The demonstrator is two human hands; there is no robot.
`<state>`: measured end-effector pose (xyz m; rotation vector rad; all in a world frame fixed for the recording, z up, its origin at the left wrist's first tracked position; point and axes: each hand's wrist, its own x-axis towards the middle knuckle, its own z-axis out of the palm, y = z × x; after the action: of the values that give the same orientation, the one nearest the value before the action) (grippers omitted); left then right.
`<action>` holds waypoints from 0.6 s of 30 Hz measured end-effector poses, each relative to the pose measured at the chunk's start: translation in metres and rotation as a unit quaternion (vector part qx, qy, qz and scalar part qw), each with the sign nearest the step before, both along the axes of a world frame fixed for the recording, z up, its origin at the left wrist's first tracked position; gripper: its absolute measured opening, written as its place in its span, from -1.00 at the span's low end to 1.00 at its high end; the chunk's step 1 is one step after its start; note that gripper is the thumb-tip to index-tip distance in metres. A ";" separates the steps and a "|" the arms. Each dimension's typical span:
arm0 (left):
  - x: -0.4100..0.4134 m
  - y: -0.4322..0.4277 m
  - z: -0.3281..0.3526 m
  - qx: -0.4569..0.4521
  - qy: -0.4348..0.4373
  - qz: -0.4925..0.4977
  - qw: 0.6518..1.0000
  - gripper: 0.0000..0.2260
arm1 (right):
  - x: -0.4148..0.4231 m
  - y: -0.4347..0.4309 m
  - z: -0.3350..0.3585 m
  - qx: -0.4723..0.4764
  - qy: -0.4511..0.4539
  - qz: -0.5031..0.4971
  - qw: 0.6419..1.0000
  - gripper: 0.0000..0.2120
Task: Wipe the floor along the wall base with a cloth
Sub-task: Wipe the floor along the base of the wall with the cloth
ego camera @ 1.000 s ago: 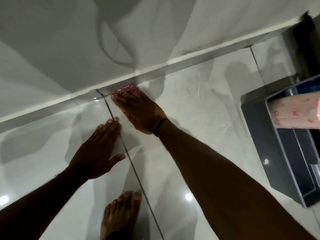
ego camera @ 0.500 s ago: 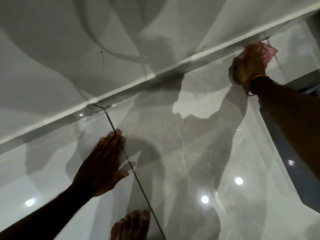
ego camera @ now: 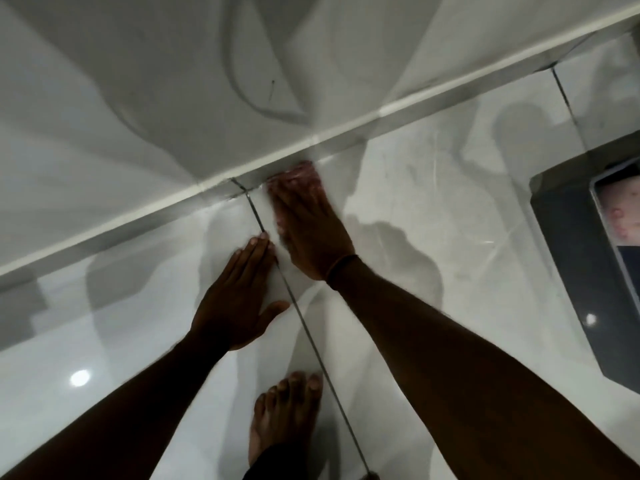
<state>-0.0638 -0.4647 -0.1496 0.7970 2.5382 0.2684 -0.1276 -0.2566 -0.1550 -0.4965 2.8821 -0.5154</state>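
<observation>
Head view, nearest first: a bare foot (ego camera: 284,417) stands on the glossy pale floor (ego camera: 145,341), toes just left of a dark grout line (ego camera: 311,341) that runs from the bottom edge up toward the wall. Left of the foot the tile lies open all the way to the frame's left side.

Farther up, the left hand (ego camera: 239,292) lies flat on the floor, palm down, fingers pressed together and the thumb splayed toward the grout line; its fingertips (ego camera: 254,242) stop just short of the right hand.

Just beyond, the right hand (ego camera: 308,226) lies flat with fingers stretched forward, pressing down a pinkish cloth (ego camera: 304,173). Only the cloth's far end shows past the fingertips, blurred, and it sits right at the wall base (ego camera: 173,209), immediately right of where the grout line meets it. A dark band circles the right wrist.

To the right, open tile separates the right forearm from a dark grey bin (ego camera: 568,258) at the frame's edge, with a second grout line (ego camera: 568,98) above it.

Farthest, the white wall (ego camera: 138,98) rises from the base strip, which runs diagonally from lower left to upper right.
</observation>
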 end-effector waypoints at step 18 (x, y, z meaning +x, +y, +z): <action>0.003 0.002 -0.005 0.014 0.012 0.012 1.000 -0.11 | -0.016 0.021 0.009 0.035 -0.047 0.055 0.997 -0.36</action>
<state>-0.0603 -0.4631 -0.1550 0.7859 2.5721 0.3051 -0.1434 -0.2359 -0.1457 -0.5978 2.7536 -0.4082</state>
